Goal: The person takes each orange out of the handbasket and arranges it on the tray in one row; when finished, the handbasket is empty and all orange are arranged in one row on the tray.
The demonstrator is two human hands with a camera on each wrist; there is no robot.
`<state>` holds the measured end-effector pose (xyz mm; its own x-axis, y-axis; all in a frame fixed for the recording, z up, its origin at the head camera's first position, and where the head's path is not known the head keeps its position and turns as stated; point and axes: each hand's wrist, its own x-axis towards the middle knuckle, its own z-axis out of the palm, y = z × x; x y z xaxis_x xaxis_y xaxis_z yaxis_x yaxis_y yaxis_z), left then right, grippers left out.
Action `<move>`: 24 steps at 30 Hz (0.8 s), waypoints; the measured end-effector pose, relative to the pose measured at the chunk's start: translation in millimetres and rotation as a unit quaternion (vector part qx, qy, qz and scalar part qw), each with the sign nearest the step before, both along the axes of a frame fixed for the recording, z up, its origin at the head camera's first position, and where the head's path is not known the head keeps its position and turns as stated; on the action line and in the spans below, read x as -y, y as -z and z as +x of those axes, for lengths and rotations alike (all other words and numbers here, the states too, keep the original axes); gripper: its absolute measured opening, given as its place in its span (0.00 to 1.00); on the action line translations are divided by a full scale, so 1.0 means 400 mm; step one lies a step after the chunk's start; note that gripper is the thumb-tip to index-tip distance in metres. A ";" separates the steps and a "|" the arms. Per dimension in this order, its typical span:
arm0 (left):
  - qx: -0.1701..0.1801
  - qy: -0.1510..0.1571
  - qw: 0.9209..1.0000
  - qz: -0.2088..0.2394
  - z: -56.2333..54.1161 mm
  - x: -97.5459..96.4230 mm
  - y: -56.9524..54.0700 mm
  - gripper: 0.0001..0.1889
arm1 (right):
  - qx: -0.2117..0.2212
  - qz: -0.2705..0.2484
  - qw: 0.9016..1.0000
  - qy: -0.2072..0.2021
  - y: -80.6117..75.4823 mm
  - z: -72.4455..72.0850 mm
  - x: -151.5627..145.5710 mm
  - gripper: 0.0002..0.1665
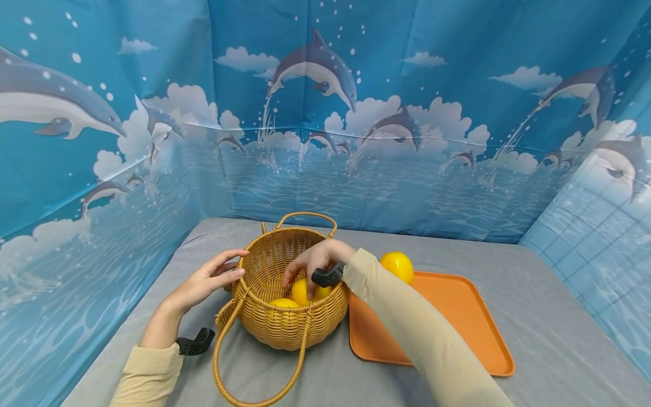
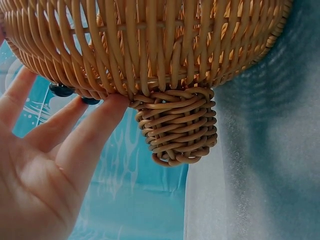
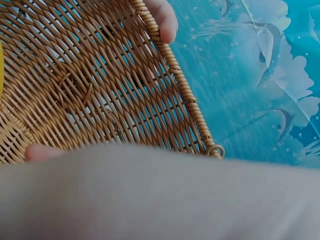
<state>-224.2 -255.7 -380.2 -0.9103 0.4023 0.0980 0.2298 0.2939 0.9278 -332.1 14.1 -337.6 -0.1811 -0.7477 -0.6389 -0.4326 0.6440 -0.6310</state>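
A round wicker basket (image 1: 264,322) stands on the grey cloth in the head view, with round yellow fruits (image 1: 285,303) inside. My right hand (image 1: 317,263) reaches over its right rim, fingers pointing down around one yellow fruit (image 1: 299,291). In the right wrist view the sleeve covers most of that hand; a fingertip (image 3: 44,152) shows in front of the weave, apart from the sliver of yellow fruit (image 3: 1,75). My left hand (image 1: 205,280) touches the basket's left rim with outstretched fingers. The left wrist view shows those fingers (image 2: 95,135) against the outer wall, beside a woven stub (image 2: 177,127).
Right of the basket lies an orange tray (image 1: 452,305), partly behind the right sleeve. Another yellow fruit (image 1: 396,267) is at its far left corner. One basket handle (image 1: 256,402) hangs toward me; the other handle (image 1: 307,213) stands at the back. A dolphin-printed curtain (image 1: 325,169) encloses the table.
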 end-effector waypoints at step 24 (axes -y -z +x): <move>0.003 0.000 1.000 0.002 0.002 -0.003 -0.002 0.25 | -0.034 -0.089 0.995 0.023 0.005 -0.006 -0.001 0.40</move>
<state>-223.2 -254.6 -379.4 -0.9111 0.4013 0.0940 0.2239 0.2904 0.9303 -334.5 14.5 -339.6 -0.2562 -0.8374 -0.4829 -0.4497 0.5455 -0.7072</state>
